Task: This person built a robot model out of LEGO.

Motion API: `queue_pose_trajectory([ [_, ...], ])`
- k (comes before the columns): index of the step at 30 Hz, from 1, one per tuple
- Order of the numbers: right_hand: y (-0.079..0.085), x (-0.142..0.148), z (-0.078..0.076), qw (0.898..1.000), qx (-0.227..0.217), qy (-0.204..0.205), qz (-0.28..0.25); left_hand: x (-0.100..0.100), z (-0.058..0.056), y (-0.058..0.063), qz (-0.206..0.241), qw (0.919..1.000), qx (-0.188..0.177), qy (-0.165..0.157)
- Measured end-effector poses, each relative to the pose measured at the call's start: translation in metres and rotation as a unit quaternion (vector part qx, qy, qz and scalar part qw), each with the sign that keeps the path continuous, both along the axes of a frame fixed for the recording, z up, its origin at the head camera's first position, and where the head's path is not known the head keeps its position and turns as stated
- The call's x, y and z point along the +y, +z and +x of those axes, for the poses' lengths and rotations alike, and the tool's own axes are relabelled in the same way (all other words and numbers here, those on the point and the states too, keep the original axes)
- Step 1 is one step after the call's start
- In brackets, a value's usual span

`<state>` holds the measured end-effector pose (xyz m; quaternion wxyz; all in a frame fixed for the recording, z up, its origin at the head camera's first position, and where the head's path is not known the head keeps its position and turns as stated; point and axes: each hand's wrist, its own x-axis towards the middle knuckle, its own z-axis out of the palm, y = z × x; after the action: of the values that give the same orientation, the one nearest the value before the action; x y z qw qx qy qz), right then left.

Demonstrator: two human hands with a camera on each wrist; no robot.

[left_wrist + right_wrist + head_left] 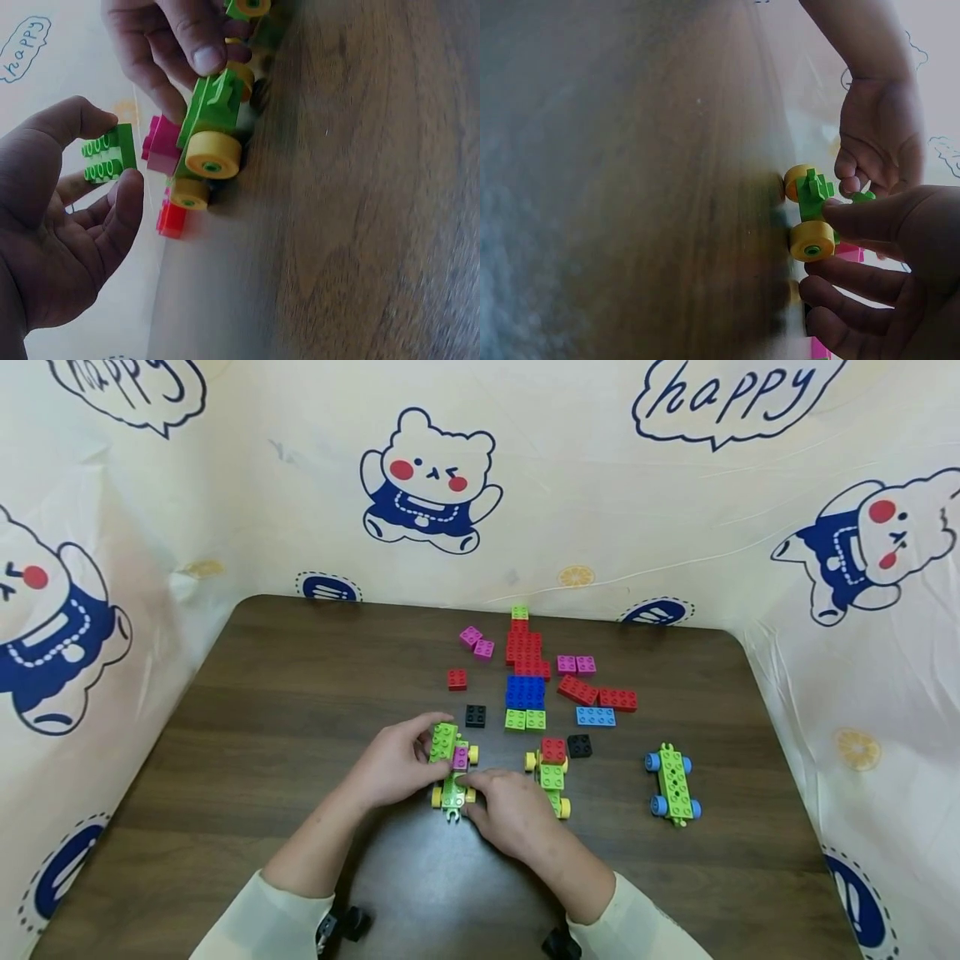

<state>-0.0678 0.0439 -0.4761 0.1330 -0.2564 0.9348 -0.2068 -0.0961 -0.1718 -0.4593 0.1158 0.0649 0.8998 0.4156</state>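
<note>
Between the thumb and fingers of my left hand (393, 764) is a green toy brick (112, 154), its studs showing in the left wrist view. The brick is held up over a green wheeled base (453, 792) with yellow wheels (213, 155). A magenta brick (161, 148) sits on the middle of that base. My right hand (517, 814) grips the base by its near end, thumb on top, as the right wrist view also shows. The base's wheels stand on the table.
A second yellow-wheeled base (552, 779) with red and green bricks stands right of my right hand. Farther right is a green base with blue wheels (673, 785). Behind lie blue bricks (525, 692), red bricks (522, 647), magenta bricks (576, 665) and black bricks (476, 716) on the brown table (300, 677).
</note>
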Motion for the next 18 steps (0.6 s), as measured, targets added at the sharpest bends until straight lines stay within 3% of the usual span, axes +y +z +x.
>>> queue_pose_trajectory([
  [12,0.000,0.001,0.000,1.000,0.002,0.000,-0.007,0.015,-0.002,-0.001,-0.030,0.9985,-0.046,0.007],
  [18,0.001,0.002,-0.001,1.000,-0.005,0.001,-0.006,0.016,-0.005,0.000,-0.046,0.9973,-0.056,-0.008],
])
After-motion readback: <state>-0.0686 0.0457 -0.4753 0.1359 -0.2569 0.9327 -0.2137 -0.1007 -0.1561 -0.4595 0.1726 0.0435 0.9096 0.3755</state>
